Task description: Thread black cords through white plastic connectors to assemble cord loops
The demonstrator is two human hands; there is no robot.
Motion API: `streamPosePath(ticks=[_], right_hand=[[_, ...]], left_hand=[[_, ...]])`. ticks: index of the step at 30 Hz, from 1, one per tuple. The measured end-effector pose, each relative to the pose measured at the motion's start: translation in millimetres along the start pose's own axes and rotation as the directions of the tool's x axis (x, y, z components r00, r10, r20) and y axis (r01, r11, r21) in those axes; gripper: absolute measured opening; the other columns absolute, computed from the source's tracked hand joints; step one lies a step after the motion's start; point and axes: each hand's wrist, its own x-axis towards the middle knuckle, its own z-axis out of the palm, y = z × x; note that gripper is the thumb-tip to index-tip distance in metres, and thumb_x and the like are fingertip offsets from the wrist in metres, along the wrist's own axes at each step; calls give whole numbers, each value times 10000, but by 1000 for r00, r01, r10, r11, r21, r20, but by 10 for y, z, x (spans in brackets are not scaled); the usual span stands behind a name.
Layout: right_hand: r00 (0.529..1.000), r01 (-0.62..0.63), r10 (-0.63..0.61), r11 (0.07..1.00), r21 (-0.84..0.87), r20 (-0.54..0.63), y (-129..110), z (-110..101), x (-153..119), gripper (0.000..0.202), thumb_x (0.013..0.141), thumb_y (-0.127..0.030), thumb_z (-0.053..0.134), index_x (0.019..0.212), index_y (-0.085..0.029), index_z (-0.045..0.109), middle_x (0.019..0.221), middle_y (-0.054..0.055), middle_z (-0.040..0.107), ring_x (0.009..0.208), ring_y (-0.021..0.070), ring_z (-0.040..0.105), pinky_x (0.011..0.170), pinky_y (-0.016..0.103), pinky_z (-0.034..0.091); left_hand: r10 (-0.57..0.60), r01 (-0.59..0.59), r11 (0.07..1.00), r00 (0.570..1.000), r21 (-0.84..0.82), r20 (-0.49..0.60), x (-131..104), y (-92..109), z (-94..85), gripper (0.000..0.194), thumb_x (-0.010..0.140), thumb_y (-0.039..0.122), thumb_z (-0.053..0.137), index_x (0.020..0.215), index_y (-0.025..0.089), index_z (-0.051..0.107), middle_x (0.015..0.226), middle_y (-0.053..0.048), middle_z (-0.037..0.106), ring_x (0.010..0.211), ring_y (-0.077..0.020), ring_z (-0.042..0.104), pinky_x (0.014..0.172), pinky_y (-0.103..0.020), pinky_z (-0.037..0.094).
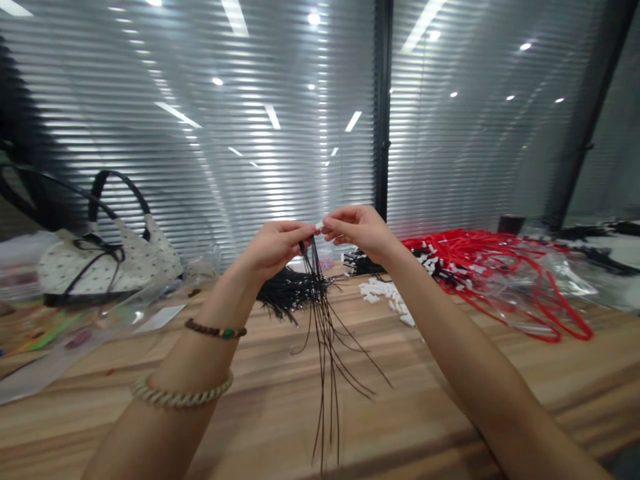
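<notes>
Black cords (pixel 323 313) hang over the tabletop (pixel 400 413), clamped near the top in the left hand (pixel 277 243). Right hand (pixel 357 230) pinches 1 small white piece (pixel 319 227) right at the left's fingertips; 2 hands nearly meeting. Can't tell whether a cord sits in it. I'd hold the cords short, square the piece to them, push straight, keep tails untangled. Loose white pieces (pixel 383 291) lie within easy reach, right side.

thin black cords (pixel 325 327), hanging in a loose, splayed bundle; small white piece (pixel 319 227), seemingly at their upper ends
</notes>
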Motion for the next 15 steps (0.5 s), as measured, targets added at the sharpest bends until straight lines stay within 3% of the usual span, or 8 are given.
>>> streamPosePath(ticks=[6,11,15], right_hand=[[950,-144,174,981,130,-258,-42,-217,-64,158,819,-174,708,669,-139,675,639,11,701,551,71,643,547,177,506],[899,-134,211,967,218,-385,-131,-412,-120,173,800,-139,722,639,-128,661,593,5,684,514,68,630,526,174,510],[888,-96,202,960,262,-414,-131,-460,-114,176,810,-134,711,644,-123,652,595,12,682,514,73,625,559,202,520]], left_hand=[[-3,-12,996,987,92,164,399,-56,226,155,645,266,827,641,127,759,576,-15,618,560,-101,494,547,-259,353],[-43,13,993,964,113,261,666,-67,492,234,599,353,856,646,143,764,574,-9,628,538,-96,491,545,-262,359],[1,-53,980,964,189,266,758,-43,547,230,626,368,846,671,154,776,581,-18,650,542,-102,505,538,-257,360]])
